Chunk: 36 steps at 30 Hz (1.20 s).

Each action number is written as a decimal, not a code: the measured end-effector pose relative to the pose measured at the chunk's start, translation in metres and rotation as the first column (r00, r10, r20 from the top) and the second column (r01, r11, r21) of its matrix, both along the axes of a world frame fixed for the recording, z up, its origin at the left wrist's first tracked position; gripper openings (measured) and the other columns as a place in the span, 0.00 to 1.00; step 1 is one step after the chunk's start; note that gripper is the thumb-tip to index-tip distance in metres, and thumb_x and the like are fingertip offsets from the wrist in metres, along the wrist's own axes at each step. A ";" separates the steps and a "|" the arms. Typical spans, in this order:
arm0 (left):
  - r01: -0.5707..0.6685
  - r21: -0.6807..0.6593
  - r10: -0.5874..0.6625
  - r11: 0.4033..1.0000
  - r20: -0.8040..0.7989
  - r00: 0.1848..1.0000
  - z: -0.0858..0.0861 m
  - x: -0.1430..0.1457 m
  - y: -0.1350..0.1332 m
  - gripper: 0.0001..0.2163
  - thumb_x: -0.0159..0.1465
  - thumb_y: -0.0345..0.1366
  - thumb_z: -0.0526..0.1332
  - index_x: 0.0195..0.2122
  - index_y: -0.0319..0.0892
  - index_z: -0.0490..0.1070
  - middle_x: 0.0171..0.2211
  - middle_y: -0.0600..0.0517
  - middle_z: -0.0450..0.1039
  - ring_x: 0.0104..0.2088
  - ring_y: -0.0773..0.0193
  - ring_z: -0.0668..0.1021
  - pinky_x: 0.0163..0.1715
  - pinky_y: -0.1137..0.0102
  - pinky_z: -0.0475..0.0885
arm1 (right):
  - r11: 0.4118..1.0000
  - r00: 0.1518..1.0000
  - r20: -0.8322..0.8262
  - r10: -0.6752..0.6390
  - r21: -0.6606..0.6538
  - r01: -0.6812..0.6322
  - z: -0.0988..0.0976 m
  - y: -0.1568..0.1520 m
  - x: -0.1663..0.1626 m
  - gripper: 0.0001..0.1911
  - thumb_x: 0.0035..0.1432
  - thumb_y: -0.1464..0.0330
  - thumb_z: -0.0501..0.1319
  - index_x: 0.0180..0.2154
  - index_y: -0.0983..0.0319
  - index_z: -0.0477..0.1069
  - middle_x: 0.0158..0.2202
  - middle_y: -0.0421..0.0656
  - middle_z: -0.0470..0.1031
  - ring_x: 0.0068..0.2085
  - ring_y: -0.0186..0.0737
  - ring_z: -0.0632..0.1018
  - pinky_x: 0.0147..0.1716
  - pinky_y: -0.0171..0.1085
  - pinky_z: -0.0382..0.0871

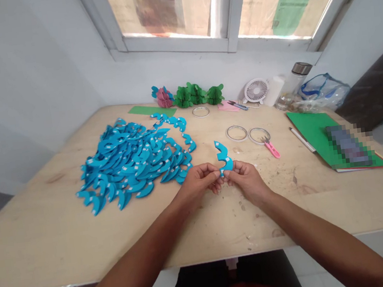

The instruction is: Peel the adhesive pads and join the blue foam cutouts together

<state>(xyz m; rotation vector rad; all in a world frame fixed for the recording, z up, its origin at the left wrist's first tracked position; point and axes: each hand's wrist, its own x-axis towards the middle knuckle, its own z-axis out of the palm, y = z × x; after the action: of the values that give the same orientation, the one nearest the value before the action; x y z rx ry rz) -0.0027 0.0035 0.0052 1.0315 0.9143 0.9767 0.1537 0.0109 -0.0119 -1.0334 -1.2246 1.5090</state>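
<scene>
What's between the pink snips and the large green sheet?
A white pen lies between the pink snips and the large green sheet, close by the sheet's edge, in the head view.

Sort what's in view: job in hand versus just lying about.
Job in hand:
blue piece, held by left hand and right hand
pile of blue pieces
probably ring-shaped rolls and pink-handled snips

Apparently just lying about:
green paper shapes
fan
bottle
plastic bag
green-topped stack
white pen

On my screen, the left hand [201, 178] and right hand [247, 179] pinch a curved blue cutout [228, 163] beside a heap of others [133, 153].
</scene>
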 end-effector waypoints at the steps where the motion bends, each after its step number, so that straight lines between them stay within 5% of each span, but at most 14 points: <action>1: 0.000 0.004 0.000 1.000 -0.004 1.000 0.001 0.000 0.000 0.11 0.51 0.40 0.66 0.26 0.37 0.68 0.21 0.52 0.72 0.20 0.69 0.73 0.19 0.74 0.67 | 1.000 1.000 0.002 -0.004 0.001 0.004 0.000 0.000 0.000 0.10 0.46 0.62 0.66 0.24 0.61 0.70 0.21 0.39 0.72 0.22 0.32 0.68 0.23 0.33 0.61; 36: -0.010 -0.018 0.009 1.000 -0.043 0.999 -0.002 0.000 0.002 0.14 0.48 0.41 0.69 0.30 0.38 0.68 0.21 0.53 0.72 0.19 0.69 0.73 0.20 0.74 0.69 | 0.998 0.998 0.066 -0.023 0.067 0.019 -0.001 0.000 0.001 0.14 0.50 0.57 0.63 0.26 0.62 0.70 0.21 0.39 0.71 0.21 0.31 0.66 0.23 0.33 0.59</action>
<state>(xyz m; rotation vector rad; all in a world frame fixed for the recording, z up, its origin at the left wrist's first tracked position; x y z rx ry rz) -0.0030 0.0059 0.0032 1.0369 0.9625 0.9560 0.1550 0.0104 -0.0131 -1.0565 -1.2981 1.4183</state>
